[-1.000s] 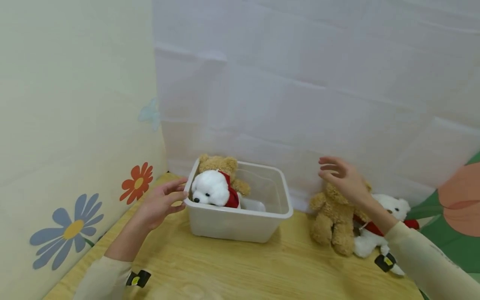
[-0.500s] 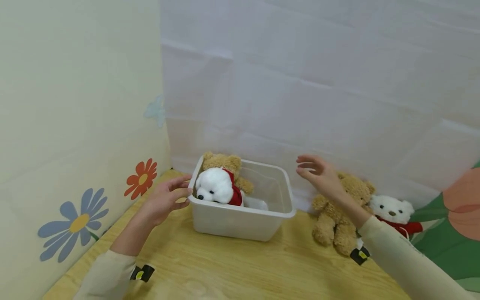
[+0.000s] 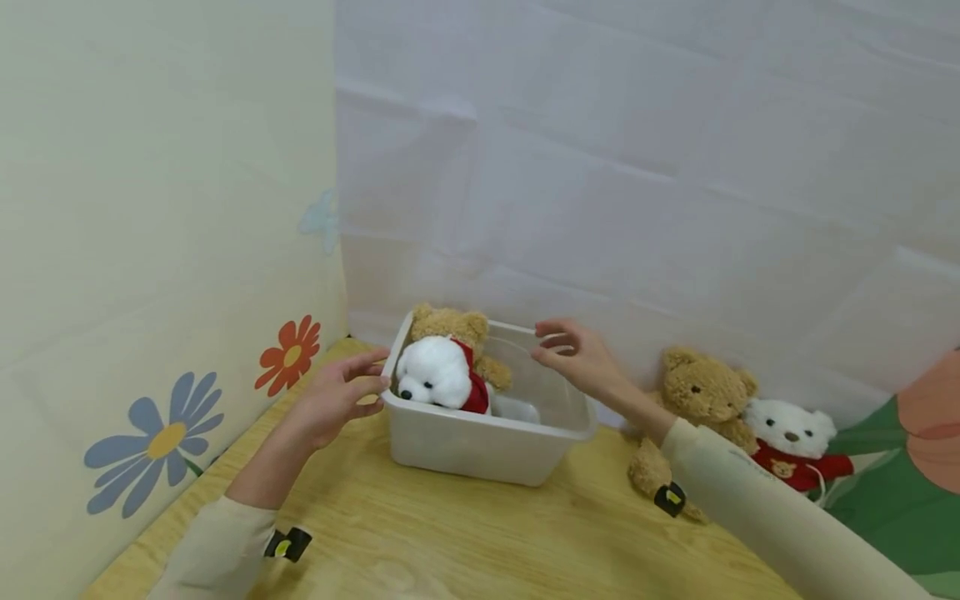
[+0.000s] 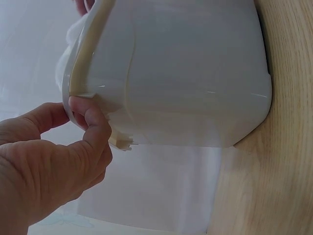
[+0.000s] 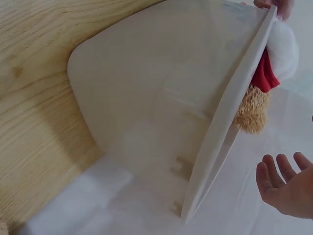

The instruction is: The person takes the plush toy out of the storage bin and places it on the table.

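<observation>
Left hand (image 4: pixel 56 164) pinches rim (image 4: pixel 68 83) of bin (image 4: pixel 186 73), one digit on outer wall just under the rim, another on the rim's far side. Bin is pale, semi-translucent, sideways in this view; base rests on wood table (image 4: pixel 276 152) at right. Thin curved line runs along wall. White plush (image 4: pixel 62 66) bulges past rim. Right hand (image 4: pixel 84 6) cut off at top edge, only fingers visible. White sheet (image 4: pixel 156 188) behind; faint bluish print (image 4: pixel 63 220) at bottom.
</observation>
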`<state>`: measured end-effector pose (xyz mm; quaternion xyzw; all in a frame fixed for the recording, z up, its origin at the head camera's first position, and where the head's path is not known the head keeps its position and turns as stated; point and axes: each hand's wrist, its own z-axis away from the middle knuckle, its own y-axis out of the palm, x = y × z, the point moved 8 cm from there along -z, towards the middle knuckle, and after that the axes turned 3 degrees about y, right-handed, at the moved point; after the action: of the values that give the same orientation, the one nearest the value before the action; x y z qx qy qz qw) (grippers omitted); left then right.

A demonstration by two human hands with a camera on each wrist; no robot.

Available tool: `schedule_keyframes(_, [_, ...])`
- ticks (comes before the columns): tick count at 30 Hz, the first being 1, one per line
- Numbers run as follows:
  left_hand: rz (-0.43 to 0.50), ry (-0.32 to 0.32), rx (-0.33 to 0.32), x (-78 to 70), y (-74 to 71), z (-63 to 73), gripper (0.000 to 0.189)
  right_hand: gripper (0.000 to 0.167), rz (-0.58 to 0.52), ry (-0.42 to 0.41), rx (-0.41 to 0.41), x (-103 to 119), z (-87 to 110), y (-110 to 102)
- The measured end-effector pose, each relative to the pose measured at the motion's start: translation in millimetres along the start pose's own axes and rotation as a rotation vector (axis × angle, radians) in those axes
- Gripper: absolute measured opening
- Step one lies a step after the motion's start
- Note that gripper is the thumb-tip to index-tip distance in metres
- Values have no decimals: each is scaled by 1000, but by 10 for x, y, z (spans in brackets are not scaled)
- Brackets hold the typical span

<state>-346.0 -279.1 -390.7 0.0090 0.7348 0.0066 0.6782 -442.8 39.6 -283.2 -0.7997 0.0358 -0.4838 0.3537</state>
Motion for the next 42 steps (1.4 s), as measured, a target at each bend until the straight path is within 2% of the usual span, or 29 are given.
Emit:
schedule_keyframes(4, [5, -1, -1, 10, -8, -5, 58, 47, 2, 27, 27, 74, -78, 174])
schedule_keyframes(10, [0, 1, -1, 6, -10, -6, 58, 48, 45, -14, 77, 238, -155, 447])
schedule_keyframes(18, [14, 2, -3, 3, 3, -6, 59, 68, 130, 24, 181, 382, -210, 840])
schedule_keyframes(24, [14, 5, 6, 0, 12, -2, 61, 73, 201, -5, 213, 529, -302, 1069])
schedule_keyframes(30, [16, -15, -5, -5, 12, 9, 60, 72, 234, -31, 203, 613, -369, 1202])
schedule_keyframes(42, [25, -23, 4, -6, 26, 9, 61, 77, 365, -67, 190, 619, -387, 1323])
